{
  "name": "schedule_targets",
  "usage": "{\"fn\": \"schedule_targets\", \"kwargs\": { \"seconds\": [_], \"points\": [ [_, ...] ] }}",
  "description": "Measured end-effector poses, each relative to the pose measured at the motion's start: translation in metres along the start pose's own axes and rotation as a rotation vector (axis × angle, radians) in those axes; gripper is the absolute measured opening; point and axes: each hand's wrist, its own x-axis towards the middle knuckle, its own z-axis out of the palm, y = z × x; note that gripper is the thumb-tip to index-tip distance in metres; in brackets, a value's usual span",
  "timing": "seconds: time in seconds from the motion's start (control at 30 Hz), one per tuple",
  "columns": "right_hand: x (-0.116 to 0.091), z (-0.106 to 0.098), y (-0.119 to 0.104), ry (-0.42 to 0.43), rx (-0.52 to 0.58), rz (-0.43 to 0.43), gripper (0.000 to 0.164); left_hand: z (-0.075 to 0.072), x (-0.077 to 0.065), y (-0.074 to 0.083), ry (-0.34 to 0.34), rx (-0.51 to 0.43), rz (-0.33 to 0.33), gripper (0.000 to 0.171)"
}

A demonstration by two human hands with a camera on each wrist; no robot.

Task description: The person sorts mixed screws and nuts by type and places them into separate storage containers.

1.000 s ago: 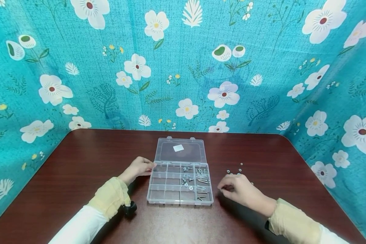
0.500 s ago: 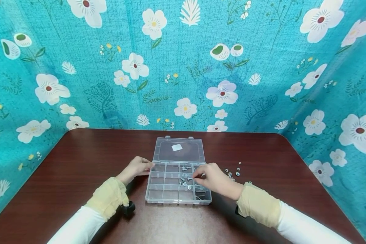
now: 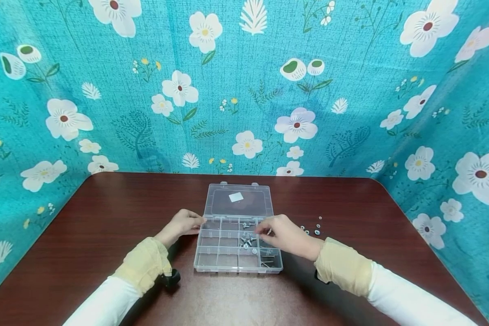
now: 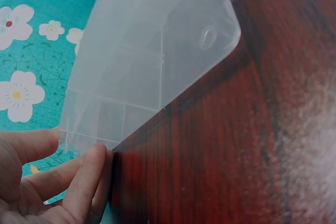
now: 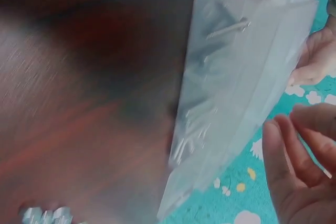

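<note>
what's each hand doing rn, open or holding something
Left hand: closed on the left edge of the clear, rectangular plastic compartment box.
Right hand: open over the box's right side, fingers loosely bent, nothing visibly held.

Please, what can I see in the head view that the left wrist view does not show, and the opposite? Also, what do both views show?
Only the head view shows the right hand over the box, the screws inside it, the white label and the small rings on the table.

Only the left wrist view shows an oval mark near a rounded corner of the box.

Both show the left hand touching the box, the table and the flowered cloth.
</note>
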Motion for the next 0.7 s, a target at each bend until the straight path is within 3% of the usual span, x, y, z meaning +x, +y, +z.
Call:
{"fn": "schedule_targets", "kwargs": {
  "seconds": [0.33,0.7],
  "points": [
    [-0.021,-0.024,0.015,-0.038,-0.210,-0.022,0.022,-0.001,-0.001,0.002,-0.011,-0.003,0.003,0.035],
    [-0.034,-0.038,0.053,0.019,-0.226,0.033,0.020,0.000,0.000,0.000,0.001,-0.004,-0.001,0.035]
  ]
}}
